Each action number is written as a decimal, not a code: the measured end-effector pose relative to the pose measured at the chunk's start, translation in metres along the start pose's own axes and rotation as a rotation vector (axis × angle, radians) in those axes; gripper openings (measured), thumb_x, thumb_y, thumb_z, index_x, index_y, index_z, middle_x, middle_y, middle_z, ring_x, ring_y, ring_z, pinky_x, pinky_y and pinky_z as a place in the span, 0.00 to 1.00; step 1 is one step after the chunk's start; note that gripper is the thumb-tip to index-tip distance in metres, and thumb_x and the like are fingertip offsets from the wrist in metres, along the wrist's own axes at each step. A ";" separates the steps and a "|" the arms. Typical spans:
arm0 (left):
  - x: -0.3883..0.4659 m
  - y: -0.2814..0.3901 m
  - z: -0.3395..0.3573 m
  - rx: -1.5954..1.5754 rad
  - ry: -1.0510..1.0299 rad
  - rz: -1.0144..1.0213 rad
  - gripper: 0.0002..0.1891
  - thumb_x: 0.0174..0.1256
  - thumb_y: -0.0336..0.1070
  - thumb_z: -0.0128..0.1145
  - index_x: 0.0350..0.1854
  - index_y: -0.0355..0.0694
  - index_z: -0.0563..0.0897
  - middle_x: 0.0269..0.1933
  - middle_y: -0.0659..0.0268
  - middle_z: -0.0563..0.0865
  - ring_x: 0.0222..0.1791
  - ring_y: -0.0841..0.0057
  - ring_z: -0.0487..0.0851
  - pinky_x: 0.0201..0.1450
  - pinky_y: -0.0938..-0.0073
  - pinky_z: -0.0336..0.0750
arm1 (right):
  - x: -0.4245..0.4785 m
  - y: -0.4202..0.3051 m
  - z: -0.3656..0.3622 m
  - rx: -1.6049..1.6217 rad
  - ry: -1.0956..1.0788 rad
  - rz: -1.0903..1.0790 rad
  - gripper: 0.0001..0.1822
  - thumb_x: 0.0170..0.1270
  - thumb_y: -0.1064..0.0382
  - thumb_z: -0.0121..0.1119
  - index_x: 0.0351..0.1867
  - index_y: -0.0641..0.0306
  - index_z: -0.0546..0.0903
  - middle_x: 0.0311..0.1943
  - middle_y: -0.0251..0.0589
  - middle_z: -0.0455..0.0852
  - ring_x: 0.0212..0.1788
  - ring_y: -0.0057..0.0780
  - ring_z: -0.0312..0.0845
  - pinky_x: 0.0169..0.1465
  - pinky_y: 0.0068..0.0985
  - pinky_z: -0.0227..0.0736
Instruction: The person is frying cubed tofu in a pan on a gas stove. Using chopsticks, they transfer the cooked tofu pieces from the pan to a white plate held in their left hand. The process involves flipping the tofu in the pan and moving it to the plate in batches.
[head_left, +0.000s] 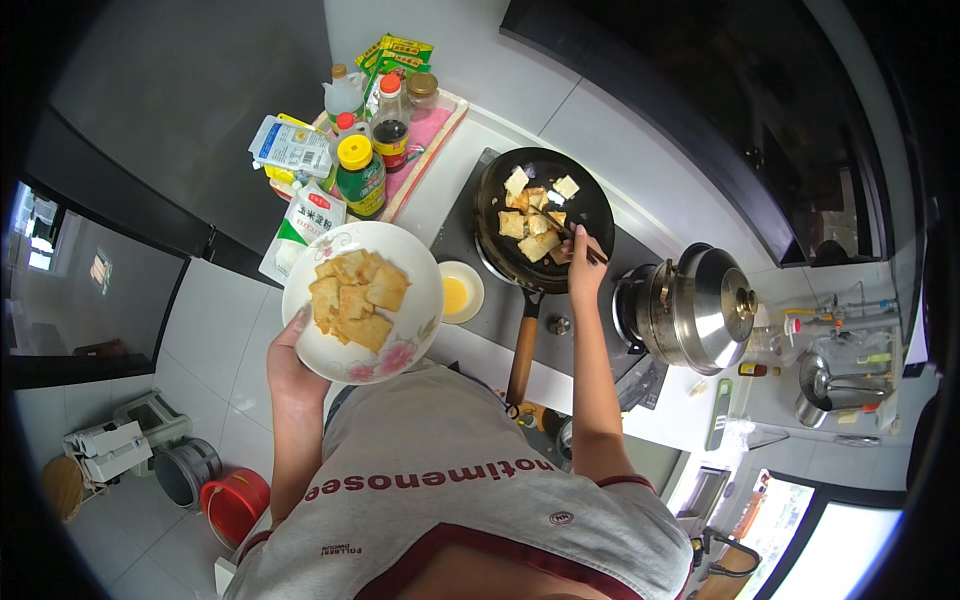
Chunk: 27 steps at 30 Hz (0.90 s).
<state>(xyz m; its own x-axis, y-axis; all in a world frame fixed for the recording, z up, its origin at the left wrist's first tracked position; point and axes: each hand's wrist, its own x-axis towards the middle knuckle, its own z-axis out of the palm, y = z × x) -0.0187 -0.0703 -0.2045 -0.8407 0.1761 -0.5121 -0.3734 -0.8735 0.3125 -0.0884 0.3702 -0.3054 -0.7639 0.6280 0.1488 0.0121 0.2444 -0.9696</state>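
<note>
My left hand (296, 360) grips the lower left rim of a white floral plate (307, 247), which bears several fried tofu slices (356, 296). Over the right side of a black frying pan (592, 255), my right hand (586, 259) is closed around dark chopsticks (562, 229), their tips among the food. Several pale and browned tofu pieces (512, 224) lie in the pan, which sits on the stove with its wooden handle (523, 360) towards me. Between plate and pan, a small white dish (474, 289) holds yellow liquid, perhaps beaten egg.
At the upper left, a tray (435, 161) holds sauce bottles, a jar and packets; a starch bag (300, 232) lies near the plate. A lidded steel pot (697, 307) stands on the right burner. A green-framed grater or slicer (720, 414) rests on the right counter.
</note>
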 end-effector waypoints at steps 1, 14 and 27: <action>0.000 0.000 0.001 -0.001 0.004 -0.001 0.25 0.74 0.33 0.46 0.71 0.29 0.64 0.68 0.48 0.74 0.67 0.54 0.74 0.72 0.53 0.66 | 0.000 -0.003 0.002 -0.059 -0.005 -0.058 0.18 0.74 0.56 0.58 0.40 0.73 0.87 0.25 0.34 0.82 0.25 0.17 0.74 0.32 0.19 0.70; -0.001 -0.001 0.003 0.002 0.020 -0.007 0.26 0.73 0.33 0.47 0.71 0.30 0.63 0.69 0.48 0.73 0.68 0.54 0.73 0.72 0.52 0.66 | -0.030 -0.052 -0.023 -0.279 -0.141 -0.448 0.08 0.70 0.68 0.59 0.41 0.72 0.86 0.31 0.45 0.85 0.33 0.32 0.81 0.40 0.26 0.75; 0.000 0.000 -0.001 0.008 -0.015 -0.043 0.26 0.73 0.33 0.47 0.71 0.31 0.64 0.69 0.49 0.73 0.67 0.54 0.73 0.71 0.52 0.66 | -0.033 -0.048 -0.033 -0.741 -0.327 -0.525 0.09 0.68 0.64 0.61 0.39 0.69 0.85 0.32 0.50 0.84 0.34 0.52 0.81 0.38 0.40 0.76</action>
<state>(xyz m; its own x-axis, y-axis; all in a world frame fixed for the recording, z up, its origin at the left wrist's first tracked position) -0.0183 -0.0708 -0.2055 -0.8296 0.2204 -0.5130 -0.4123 -0.8613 0.2968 -0.0420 0.3619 -0.2570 -0.9287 0.0958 0.3583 -0.0641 0.9101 -0.4095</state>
